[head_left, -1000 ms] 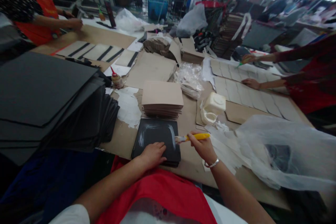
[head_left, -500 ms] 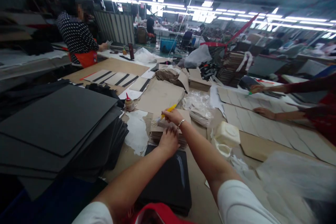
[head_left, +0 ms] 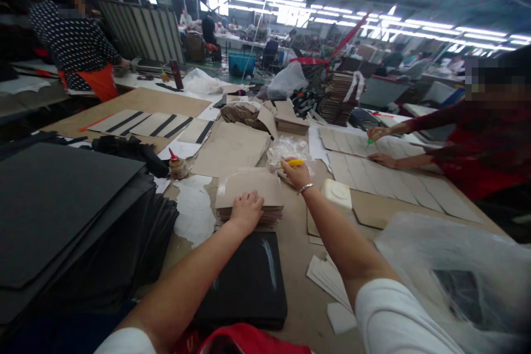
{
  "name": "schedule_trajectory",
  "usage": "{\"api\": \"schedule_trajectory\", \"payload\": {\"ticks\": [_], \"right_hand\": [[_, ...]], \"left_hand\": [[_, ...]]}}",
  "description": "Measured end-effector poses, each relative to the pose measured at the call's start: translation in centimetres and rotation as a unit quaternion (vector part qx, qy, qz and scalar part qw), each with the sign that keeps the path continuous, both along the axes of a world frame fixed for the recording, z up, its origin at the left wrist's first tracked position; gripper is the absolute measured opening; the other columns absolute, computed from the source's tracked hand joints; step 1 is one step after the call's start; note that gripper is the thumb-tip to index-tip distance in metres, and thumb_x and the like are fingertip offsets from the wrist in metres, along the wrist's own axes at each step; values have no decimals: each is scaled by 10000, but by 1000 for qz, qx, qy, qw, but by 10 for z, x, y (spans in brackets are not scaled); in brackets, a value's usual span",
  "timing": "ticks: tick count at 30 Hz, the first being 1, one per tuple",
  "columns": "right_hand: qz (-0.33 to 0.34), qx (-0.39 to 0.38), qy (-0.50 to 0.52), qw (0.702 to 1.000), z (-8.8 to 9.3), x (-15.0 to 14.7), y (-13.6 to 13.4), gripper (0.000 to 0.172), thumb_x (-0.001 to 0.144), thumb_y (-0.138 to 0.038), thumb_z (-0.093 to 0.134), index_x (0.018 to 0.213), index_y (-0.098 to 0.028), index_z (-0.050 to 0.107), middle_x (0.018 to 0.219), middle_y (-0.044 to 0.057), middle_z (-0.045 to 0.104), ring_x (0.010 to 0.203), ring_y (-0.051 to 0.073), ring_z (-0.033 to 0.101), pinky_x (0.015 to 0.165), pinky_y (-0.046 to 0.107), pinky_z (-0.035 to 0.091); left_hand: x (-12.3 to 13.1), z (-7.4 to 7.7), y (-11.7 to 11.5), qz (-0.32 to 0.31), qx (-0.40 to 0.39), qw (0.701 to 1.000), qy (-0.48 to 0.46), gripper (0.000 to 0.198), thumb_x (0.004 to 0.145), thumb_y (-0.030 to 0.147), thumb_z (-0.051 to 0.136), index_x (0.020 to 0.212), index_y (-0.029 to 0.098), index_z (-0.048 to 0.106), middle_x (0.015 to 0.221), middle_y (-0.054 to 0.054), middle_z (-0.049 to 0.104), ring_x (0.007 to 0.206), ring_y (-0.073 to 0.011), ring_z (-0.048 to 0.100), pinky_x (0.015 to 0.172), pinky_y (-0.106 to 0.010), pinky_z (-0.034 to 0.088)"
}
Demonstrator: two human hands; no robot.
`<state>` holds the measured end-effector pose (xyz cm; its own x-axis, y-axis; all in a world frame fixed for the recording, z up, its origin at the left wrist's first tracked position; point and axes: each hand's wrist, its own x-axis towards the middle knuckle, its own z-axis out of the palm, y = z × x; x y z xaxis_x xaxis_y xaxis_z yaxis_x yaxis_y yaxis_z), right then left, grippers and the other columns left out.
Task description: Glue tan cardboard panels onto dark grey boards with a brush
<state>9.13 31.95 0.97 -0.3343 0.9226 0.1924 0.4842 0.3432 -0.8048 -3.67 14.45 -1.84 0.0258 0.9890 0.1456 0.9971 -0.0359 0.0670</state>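
My left hand (head_left: 248, 211) lies on the near edge of a stack of tan cardboard pieces (head_left: 265, 185), fingers stretched over the top sheet and holding nothing. A shiny streak marks the top sheet's left part. To the right of the stack, my right hand (head_left: 296, 176) is closed around a brush with a yellow handle (head_left: 296, 163); its bristles are hard to make out against the clear plastic wrap (head_left: 288, 149) behind. Nearer to me lies a stack of black panels (head_left: 244, 282) with whitish smears on its top.
Large dark sheets (head_left: 62, 204) pile up at left. A red-tipped glue bottle (head_left: 177, 165) stands beyond torn white paper (head_left: 194, 207). A cream plastic container (head_left: 337, 194) is by my right forearm. At right, a co-worker's hands (head_left: 384, 160) work over cardboard strips (head_left: 394, 182).
My right hand has moved the brush right, off the stack. My left hand stays on the cardboard, its fingers more visible. The view has turned right, showing more of the right-hand co-worker.
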Motion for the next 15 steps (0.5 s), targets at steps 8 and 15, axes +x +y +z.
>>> {"api": "schedule_trajectory", "payload": {"ticks": [8,15], "right_hand": [[228,184,-200,935,-1,63,-98,240,844,-339,513,963,-217,682,796,69,637,691,145,578,660,252,433],[86,133,-10,987,15,128,-177,249,859,-377,515,1038,-248,631,831,56,671,645,149,622,619,297,508]], "left_hand": [[-12,19,24,-26,-84,996,4,309,782,324,629,1036,150,596,1080,-125,590,1044,-251,533,861,-348,450],[-28,30,39,-68,-115,991,-9,334,707,409,682,939,169,669,982,-89,641,905,-214,618,762,-266,461]]}}
